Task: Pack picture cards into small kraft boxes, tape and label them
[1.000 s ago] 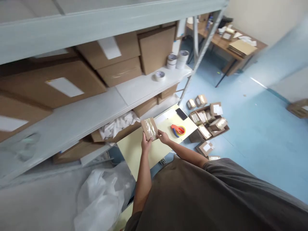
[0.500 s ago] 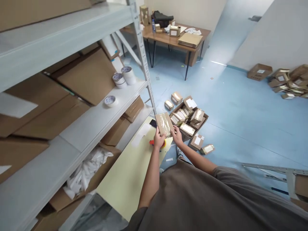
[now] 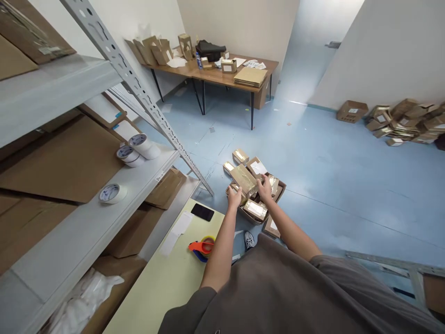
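A small taped cardboard box (image 3: 244, 179) is between my two hands, tilted above a larger open carton (image 3: 282, 189). My left hand (image 3: 234, 196) is at its near left edge, thumb and fingers curled. At the box's right side, my right hand (image 3: 264, 188) grips the edge with bent fingers. Several small labelled boxes (image 3: 256, 209) fill the carton below, partly covered by my hands and the held box. Left of my forearm, a red and blue tape dispenser (image 3: 202, 247) lies on the pale yellow table (image 3: 149, 278).
A black phone (image 3: 202, 212) and white paper strips (image 3: 178, 232) lie on the yellow table. Metal shelving (image 3: 69, 218) with tape rolls (image 3: 113, 193) stands on the left. Two small boxes (image 3: 240, 156) sit on the floor beyond the carton. A brown table (image 3: 208, 74) stands farther back.
My hands have carried the small box forward, away from the yellow table and over the carton. My view has turned, uncovering the phone and tape dispenser.
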### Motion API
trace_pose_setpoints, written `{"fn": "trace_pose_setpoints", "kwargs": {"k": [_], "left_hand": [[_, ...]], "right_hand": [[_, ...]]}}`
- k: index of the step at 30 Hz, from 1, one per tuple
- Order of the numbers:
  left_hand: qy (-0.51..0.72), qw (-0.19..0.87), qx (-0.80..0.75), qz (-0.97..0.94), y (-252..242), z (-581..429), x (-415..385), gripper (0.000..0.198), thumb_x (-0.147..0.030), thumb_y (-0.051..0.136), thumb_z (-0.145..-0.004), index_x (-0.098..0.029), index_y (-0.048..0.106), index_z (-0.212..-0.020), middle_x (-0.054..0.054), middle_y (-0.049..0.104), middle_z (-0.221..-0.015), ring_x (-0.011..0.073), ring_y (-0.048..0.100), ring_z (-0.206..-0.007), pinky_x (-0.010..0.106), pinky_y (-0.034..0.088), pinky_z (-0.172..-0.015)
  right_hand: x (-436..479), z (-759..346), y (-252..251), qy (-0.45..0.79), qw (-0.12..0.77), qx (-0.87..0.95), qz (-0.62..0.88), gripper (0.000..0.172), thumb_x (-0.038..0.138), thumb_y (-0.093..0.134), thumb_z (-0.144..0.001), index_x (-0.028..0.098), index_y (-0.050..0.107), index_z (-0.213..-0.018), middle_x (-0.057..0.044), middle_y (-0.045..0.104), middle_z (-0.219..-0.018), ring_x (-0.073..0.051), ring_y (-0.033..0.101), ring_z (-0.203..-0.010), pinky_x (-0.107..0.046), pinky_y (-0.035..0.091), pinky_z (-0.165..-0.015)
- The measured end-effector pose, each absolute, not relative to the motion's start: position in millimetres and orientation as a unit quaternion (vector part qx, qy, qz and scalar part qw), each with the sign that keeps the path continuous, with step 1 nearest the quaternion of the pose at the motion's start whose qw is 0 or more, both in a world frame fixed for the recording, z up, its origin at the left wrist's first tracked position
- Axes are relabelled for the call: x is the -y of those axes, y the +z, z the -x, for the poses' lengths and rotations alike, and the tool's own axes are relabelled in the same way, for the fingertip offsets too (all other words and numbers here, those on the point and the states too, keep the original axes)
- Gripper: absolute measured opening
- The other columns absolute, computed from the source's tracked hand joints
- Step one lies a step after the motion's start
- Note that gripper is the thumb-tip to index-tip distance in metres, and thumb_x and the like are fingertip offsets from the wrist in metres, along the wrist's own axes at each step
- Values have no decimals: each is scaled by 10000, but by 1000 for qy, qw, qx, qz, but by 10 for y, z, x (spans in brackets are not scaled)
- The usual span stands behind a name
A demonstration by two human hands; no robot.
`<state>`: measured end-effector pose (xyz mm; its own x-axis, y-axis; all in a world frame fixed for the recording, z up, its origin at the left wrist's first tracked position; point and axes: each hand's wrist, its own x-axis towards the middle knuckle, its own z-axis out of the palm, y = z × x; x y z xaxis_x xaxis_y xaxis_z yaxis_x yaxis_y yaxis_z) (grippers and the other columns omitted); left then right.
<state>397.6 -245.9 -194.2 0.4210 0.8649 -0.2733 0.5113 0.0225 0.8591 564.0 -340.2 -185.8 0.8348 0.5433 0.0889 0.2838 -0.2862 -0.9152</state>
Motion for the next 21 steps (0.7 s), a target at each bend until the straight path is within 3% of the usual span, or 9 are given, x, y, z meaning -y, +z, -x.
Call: {"fn": "trace_pose_setpoints", "kwargs": {"k": [5, 11, 21], "left_hand": [[206, 488, -564, -634, -1814, -3666, 2193, 836, -532, 657, -1001, -165, 366, -1693, 188, 467, -1690, 334, 542, -1495, 387, 431, -1223], [276, 462, -576, -615, -1731, -3079, 2207, 670, -410, 640, -1014, -194, 486, -1630, 149, 535, -1644, 314, 562, -1471, 418, 447, -1231], [404, 412, -574, -581, -1592, -1455, 2634, 599, -345, 614, -1011, -243, 541, -1597, 105, 519, -1663, 287, 470, -1548, 475, 419, -1273]], "right_hand": [[3209, -5720, -1715, 156, 567, 286, 757, 531, 477, 555, -974, 171, 627, -1402, -191, 715, -1348, -304, 682, -1223, -474, 575, -1040], [2991, -5131, -1751, 205, 530, 365, 737, 521, 453, 560, -958, 177, 655, -1389, -189, 723, -1364, -323, 688, -1218, -474, 598, -985], [2639, -3394, -1706, 262, 463, 535, 656, 534, 467, 553, -969, 194, 673, -1412, -180, 699, -1426, -347, 654, -1292, -530, 558, -1064]]}}
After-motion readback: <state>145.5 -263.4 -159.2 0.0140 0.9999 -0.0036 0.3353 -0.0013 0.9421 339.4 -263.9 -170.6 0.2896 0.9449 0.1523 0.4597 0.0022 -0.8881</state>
